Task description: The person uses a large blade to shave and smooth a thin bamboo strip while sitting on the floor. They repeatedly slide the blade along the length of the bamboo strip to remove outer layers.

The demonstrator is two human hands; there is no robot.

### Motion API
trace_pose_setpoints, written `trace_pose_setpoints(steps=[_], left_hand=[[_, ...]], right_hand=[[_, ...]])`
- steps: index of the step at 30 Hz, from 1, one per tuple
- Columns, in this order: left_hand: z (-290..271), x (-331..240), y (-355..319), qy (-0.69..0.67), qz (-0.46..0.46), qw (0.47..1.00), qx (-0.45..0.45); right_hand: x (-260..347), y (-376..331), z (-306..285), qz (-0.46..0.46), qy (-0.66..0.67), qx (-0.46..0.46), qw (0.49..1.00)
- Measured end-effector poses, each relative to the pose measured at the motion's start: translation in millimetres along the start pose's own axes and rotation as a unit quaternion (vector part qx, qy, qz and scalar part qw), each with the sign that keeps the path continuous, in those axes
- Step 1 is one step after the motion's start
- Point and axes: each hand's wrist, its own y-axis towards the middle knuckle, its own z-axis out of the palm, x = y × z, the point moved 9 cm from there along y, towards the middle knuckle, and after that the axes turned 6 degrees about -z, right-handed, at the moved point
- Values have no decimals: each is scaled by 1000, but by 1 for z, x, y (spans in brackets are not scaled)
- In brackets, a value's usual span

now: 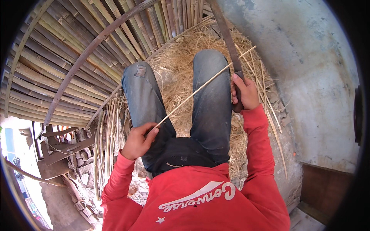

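Observation:
My left hand (139, 140) is closed around the lower end of a thin, pale bamboo strip (200, 89). The strip slants up to the right across my thighs, and its far end passes by the blade near my right hand. My right hand (245, 92) grips the dark handle of a long machete (226, 36), its blade pointing away from me toward the top. Where strip and blade cross in the picture, I cannot tell whether they touch. A dark cloth lies over my lap, between my jeans and red sleeves.
Straw-like shavings (173, 65) cover the ground around my legs. A wall of bamboo poles (77, 54) with curved crosspieces stands at the left. Several long strips (106, 134) lean beside my left knee; more strips (269, 104) lie to my right, along a grey-blue wall (316, 77).

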Motion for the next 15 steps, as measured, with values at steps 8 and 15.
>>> trace_pose_setpoints(steps=[8, 15], left_hand=[[-75, 33, -58, 154, 126, 975, -102], [-83, 21, -64, 265, 128, 944, -151]], right_hand=[[16, -13, -11, -51, -82, -23, 995], [15, -6, -14, -100, -9, -13, 995]])
